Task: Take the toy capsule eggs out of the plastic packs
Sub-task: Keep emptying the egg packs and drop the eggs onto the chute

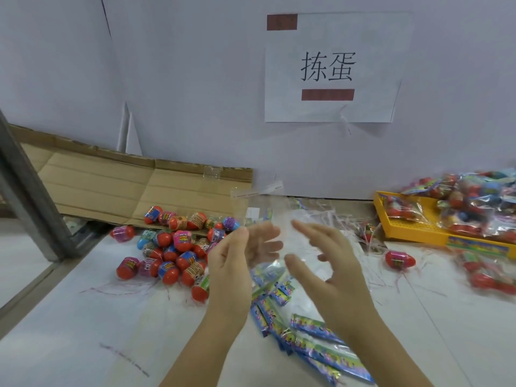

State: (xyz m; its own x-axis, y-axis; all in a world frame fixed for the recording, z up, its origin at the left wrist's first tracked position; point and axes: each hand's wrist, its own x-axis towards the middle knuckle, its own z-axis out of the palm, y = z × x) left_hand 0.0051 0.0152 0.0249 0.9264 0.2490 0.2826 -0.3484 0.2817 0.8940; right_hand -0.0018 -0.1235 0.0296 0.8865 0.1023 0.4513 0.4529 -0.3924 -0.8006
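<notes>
My left hand (231, 263) pinches an empty-looking clear plastic pack (259, 205) between thumb and fingers; the fingers show through the film. Just right of the pack, my right hand (326, 263) is held up with its fingers spread and relaxed, holding nothing. A pile of loose capsule eggs (173, 247), mostly red with coloured labels, lies on the table left of my hands. One single egg (399, 259) lies off to the right. Full packs of eggs (474, 205) are heaped in and around a yellow tray (405, 227) at the right.
Blue-green printed card strips (307, 331) lie under and in front of my hands. Thin plastic shreds (343, 219) litter the table behind them. A flattened cardboard box (111, 185) leans at the back left beside a grey metal post (25, 191). A paper sign (329, 68) hangs on the wall.
</notes>
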